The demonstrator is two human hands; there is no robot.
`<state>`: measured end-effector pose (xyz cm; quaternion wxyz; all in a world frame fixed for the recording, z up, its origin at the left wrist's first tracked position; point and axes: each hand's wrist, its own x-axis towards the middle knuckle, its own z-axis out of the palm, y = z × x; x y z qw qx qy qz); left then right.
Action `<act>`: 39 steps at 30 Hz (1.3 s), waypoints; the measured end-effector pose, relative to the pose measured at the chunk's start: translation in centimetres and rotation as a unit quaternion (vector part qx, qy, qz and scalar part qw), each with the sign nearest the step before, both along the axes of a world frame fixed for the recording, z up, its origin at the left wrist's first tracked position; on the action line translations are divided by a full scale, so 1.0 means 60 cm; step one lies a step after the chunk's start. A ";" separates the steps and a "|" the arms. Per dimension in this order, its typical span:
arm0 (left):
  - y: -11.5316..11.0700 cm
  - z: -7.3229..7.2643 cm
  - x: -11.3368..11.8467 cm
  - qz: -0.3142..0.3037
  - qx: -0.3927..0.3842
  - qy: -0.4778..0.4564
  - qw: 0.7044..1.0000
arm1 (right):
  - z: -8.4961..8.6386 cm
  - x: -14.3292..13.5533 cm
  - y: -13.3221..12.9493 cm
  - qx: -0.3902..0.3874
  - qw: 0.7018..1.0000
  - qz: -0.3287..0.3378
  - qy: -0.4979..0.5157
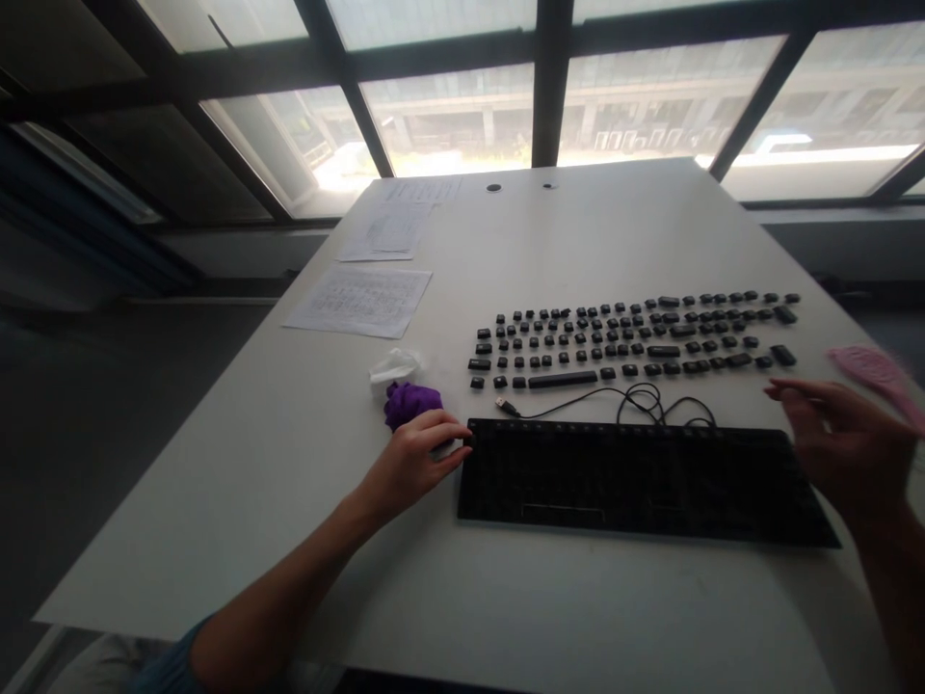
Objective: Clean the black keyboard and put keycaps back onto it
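Observation:
A black keyboard base [643, 482] with its keys off lies flat on the white table. My left hand [419, 448] is at its upper left corner, thumb and forefinger a little apart, fingertips at the edge. Beyond the opposite end, my right hand [845, 439] hovers near the upper right corner with fingers stretched to the left; I see nothing in them. Loose black keycaps [596, 337] stand in several rows behind the base, with a long spacebar [562, 380] in the nearest row. Between them runs a coiled black cable [640, 400] ending in a USB plug [507, 407].
A crumpled purple cloth [411, 400] sits just behind my left hand, beside a crumpled white tissue or wrapper [394, 368]. Printed sheets [361, 301] lie at the far left. A pink item [871, 371] is by the right edge. Windows [448, 120] rise behind the table [238, 501].

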<state>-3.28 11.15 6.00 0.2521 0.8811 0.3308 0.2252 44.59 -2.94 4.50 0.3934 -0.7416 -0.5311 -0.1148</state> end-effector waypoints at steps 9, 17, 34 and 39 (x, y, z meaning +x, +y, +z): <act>0.003 -0.010 0.000 0.007 -0.009 0.010 1.000 | 0.001 -0.006 0.003 0.002 1.000 0.005 0.020; 0.002 -0.006 0.002 -0.004 0.021 0.019 1.000 | 0.012 -0.019 -0.004 -0.044 0.997 0.000 0.056; -0.014 0.000 0.007 -0.024 0.112 0.093 0.989 | 0.006 -0.009 0.005 -0.006 1.000 0.019 0.016; -0.020 -0.003 0.014 -0.024 0.134 0.100 0.986 | 0.000 -0.005 0.006 -0.007 0.999 0.024 0.022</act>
